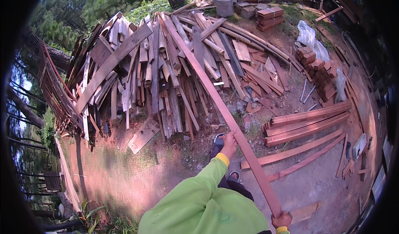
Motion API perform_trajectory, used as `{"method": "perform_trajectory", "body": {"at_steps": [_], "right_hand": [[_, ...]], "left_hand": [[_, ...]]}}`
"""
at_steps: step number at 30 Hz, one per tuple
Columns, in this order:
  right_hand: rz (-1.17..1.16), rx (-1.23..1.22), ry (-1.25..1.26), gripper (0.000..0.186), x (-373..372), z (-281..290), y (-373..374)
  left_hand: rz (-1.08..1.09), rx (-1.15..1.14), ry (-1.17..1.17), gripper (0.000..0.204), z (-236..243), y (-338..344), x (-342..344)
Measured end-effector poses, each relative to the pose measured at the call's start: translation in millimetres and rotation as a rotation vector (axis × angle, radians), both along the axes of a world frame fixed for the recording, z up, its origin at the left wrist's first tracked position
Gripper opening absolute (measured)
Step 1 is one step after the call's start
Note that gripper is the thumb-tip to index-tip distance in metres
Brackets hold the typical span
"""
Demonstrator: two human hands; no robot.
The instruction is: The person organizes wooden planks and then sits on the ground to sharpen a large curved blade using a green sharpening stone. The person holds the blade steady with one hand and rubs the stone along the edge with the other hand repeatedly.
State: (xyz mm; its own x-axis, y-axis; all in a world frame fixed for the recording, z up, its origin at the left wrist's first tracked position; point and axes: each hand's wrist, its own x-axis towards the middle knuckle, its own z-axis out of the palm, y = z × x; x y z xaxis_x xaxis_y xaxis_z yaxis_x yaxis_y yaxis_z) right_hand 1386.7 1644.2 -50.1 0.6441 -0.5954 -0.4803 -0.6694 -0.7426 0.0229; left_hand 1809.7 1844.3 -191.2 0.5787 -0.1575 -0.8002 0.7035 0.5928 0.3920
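Observation:
A long reddish wooden plank (251, 159) runs diagonally from the top of a heap of loose boards (153, 67) down to the lower right. My left hand (228, 144) is closed on the plank near the middle of the view, its green sleeve and yellow cuff reaching in from below. My right hand (282, 219) grips the plank's near end at the bottom edge. My sandaled feet show on the dirt ground beside the plank, partly hidden by my green top.
Bundles of reddish strips (307, 121) and loose boards (291, 151) lie on the ground at right. Stacked short blocks (320, 76), white plastic sheeting (307, 34) and metal buckets (224, 7) stand behind. Trees and curved weathered boards edge the left side.

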Motion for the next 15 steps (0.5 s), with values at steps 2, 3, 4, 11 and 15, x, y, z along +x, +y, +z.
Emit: {"method": "perform_trajectory", "body": {"at_steps": [2, 3, 4, 11, 15], "right_hand": [[-0.019, 0.019, 0.009, 0.053, 43, -15, 4], [-0.035, 0.037, 0.009, 0.054, 58, -30, 7], [-0.049, 0.061, 0.021, 0.054, 76, -38, 12], [0.007, 0.142, -0.065, 0.055, 246, -94, 47], [0.057, 0.183, -0.049, 0.052, 345, -124, 71]], "left_hand": [[0.029, 0.039, 0.039, 0.032, 0, 5, 42], [0.030, 0.038, 0.019, 0.032, -17, 9, 68], [0.032, 0.043, 0.011, 0.032, -40, 18, 89], [0.103, 0.096, -0.093, 0.030, -78, 64, 232], [0.055, 0.059, -0.204, 0.036, -94, 97, 273]]}}
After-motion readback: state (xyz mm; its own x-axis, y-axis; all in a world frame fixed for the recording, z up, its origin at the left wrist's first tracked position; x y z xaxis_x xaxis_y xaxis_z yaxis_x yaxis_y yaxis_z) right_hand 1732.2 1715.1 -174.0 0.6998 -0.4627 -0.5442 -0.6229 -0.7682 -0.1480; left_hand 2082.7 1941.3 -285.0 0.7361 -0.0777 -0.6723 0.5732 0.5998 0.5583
